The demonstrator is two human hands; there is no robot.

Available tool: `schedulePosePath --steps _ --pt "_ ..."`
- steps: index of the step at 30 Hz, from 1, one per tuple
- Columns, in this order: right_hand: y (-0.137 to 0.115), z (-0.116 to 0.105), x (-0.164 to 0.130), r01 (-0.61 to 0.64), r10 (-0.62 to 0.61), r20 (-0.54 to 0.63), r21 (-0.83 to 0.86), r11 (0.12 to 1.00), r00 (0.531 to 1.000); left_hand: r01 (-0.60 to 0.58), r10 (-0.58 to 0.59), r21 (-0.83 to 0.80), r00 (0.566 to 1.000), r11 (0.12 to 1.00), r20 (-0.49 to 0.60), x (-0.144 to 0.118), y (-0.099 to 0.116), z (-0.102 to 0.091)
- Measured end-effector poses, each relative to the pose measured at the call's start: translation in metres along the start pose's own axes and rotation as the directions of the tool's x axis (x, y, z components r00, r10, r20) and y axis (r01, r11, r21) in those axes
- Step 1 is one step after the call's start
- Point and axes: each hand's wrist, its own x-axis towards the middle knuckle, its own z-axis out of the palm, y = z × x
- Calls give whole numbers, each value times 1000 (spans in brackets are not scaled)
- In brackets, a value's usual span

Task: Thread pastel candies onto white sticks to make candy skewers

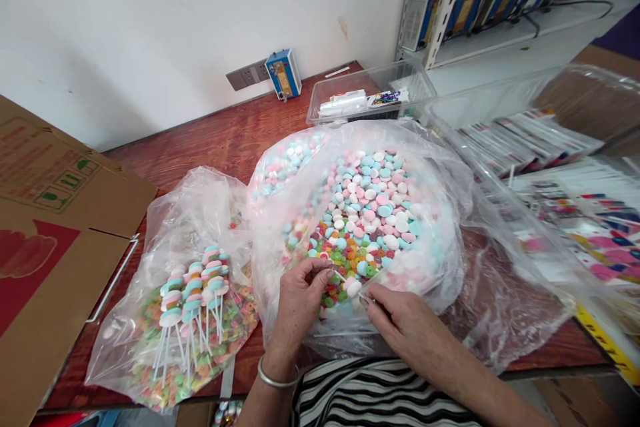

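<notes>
Your left hand [300, 297] and right hand [400, 320] meet at the near lip of the big clear bag [440, 213], close to the bench's [220, 140] near edge. Between them runs a thin white stick [345, 278], its long axis sloping from upper left down to lower right, with a white candy disc [353, 287] at about its middle. Your left fingers pinch narrowly at the upper end; your right fingers close on the lower end, though the stick's tip is hidden under them. Whether the disc is threaded on the stick is hard to make out.

The bag holds pastel discs and small coloured rings [350, 257]. Toward the bench's left edge, a smaller bag [150, 320] holds finished candy sticks [193, 293], standing roughly upright. A cardboard box [45, 260] overhangs the left edge; clear trays [370, 93] crowd the far and right edges.
</notes>
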Motion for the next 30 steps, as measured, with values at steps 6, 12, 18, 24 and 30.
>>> schedulePosePath --steps 6,12,18,24,30 --pt "3 0 -2 5 -4 -14 31 1000 1000 -95 91 51 993 994 70 -4 1 -4" --pt "5 -1 -4 9 -8 -20 51 999 1000 -111 110 22 993 994 48 -5 -1 -1" --pt "10 1 -2 13 -9 -52 66 998 999 -230 202 91 947 969 248 -6 3 -2" --pt "16 -1 -5 -26 29 -64 48 999 998 -390 313 490 920 779 236 -2 -2 -2" --pt "16 -2 -8 -11 14 -69 48 999 998 -230 230 309 972 923 37 0 -4 6"
